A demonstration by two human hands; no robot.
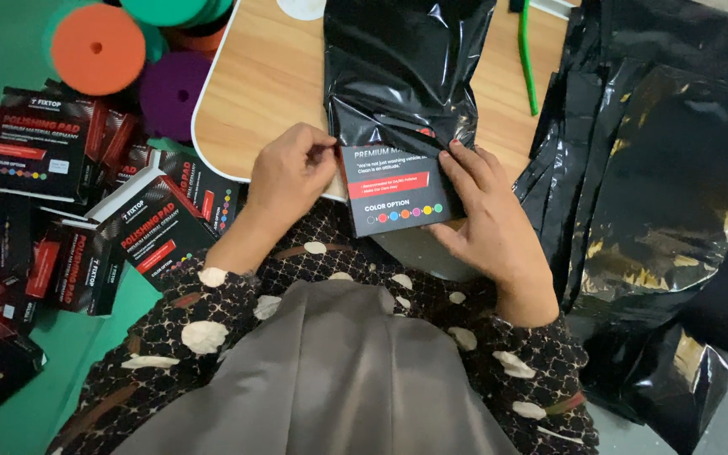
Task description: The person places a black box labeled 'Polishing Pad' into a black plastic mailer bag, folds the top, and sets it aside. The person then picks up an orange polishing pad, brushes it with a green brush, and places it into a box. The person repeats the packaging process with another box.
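Observation:
A black box (393, 192) with a red band and a row of coloured dots sticks halfway out of a glossy black plastic bag (402, 63) lying on the wooden table (263, 80). My left hand (290, 173) pinches the bag's open edge at the box's upper left corner. On the other side, my right hand (482, 215) grips the box's right edge and the bag's mouth. Both hands sit at the table's near edge, above my patterned sleeves and grey lap.
A heap of similar black boxes (86, 211) lies on the green floor at left, with round orange (99, 46), purple (170, 88) and green foam pads behind it. A pile of black plastic bags (667, 168) fills the right side. A green stick (528, 59) lies on the table.

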